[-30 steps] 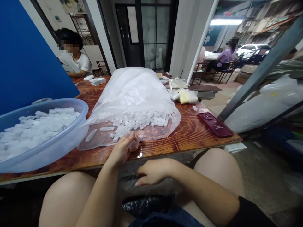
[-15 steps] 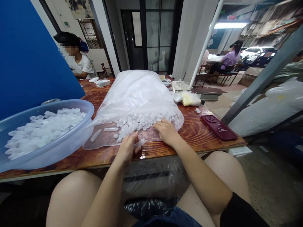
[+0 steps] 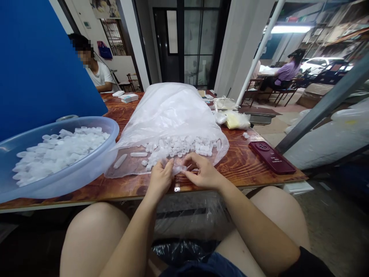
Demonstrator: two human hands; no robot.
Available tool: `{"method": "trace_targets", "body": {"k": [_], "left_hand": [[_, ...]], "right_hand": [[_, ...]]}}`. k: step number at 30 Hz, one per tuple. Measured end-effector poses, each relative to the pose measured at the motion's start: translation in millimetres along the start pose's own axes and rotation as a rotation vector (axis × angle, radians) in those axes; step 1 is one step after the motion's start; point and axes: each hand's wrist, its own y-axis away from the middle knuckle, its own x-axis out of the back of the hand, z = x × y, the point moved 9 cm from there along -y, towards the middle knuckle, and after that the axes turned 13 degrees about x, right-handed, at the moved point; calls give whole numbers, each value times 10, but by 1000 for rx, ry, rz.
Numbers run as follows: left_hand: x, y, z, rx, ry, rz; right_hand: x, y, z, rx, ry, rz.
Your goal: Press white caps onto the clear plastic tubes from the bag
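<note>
Fingers of the left hand (image 3: pixel 160 180) and right hand (image 3: pixel 204 174) pinch one clear plastic piece (image 3: pixel 181 168) between them, over the near edge of the wooden table (image 3: pixel 239 163), just in front of the open clear bag (image 3: pixel 170 111) of similar pieces. A filled blue basin (image 3: pixel 86 169) sits to the left and a maroon phone (image 3: pixel 272 157) lies to the right.

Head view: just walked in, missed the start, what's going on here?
A seated person pinches a small clear plastic piece between the left hand and the right hand, at the mouth of a big clear bag of such pieces on the wooden table. A blue basin on the left holds more; a dark red phone lies on the right.
</note>
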Motion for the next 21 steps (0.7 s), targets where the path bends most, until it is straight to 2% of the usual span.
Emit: {"method": "trace_targets", "body": {"k": [6,9,12,17,18,21], "left_hand": [[-32,50,82,-27,-127,3],[-63,48,77,-21,-157,-25],[-77,41,68,-17,-170,-47],[-80,37,71,-18,-164,-64],[-84,35,68,-19,-157,-69],[-97,30,50,-13,-127,-80]], "right_hand": [[61,-21,-197,253,-3,95],[66,-26,-183,284,-76,96],[45,-29,-129,208,-89,82],[-36,54,100,-158,-80,13],[-57,64,90,-170,-101,-7],[-87,49,-32,-91,-146,-49]]}}
